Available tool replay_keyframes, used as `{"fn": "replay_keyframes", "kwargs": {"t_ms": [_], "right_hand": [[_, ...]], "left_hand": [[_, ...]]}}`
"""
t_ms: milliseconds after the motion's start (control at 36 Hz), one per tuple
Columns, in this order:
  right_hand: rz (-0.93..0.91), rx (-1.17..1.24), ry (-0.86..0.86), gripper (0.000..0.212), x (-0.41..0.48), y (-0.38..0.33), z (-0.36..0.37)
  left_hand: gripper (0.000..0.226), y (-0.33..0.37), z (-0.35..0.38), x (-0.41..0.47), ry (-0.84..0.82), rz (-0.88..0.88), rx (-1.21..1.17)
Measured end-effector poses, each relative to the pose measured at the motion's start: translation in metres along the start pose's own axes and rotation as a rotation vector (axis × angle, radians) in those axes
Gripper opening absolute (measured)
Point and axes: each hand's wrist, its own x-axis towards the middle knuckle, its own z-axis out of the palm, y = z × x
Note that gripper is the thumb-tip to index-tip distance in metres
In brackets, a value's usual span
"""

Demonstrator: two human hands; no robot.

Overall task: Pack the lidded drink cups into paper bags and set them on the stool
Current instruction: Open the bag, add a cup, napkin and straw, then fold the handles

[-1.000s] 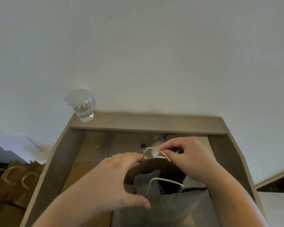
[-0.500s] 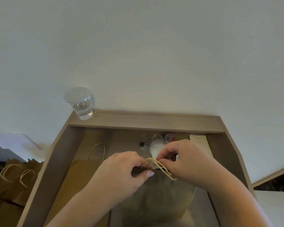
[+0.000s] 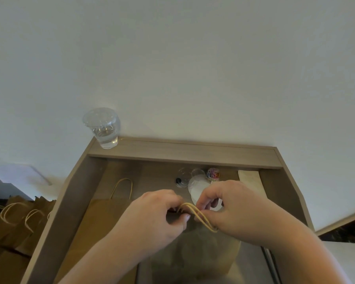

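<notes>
The wooden desk (image 3: 184,154) bears two brown paper bags, a flat bag (image 3: 98,222) at its left and an upright bag (image 3: 213,253) near-centre whose two twine handles (image 3: 195,212) the left hand (image 3: 152,218) and right hand (image 3: 234,212) pinch together, plus one clear lidded cup (image 3: 103,128) back-left.

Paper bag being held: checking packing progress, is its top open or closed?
Closed: on the paper bag, the left hand and right hand pinch both handles together over its mouth.

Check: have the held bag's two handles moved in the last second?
Yes. The handles have come together: the near one swung toward the desk's back ledge, meeting the far one, and left hand and right hand pinch them.
</notes>
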Motion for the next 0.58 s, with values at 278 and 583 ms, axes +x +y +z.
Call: {"fn": "replay_keyframes", "kwargs": {"t_ms": [278, 583], "right_hand": [[0.1, -0.026, 0.046, 0.014, -0.006, -0.021, 0.007], [0.12, -0.042, 0.128, 0.014, -0.009, -0.026, 0.014]], "left_hand": [[0.025, 0.004, 0.001, 0.0, 0.015, -0.044, -0.002], [0.028, 0.002, 0.0, 0.001, -0.024, -0.028, 0.008]]}}
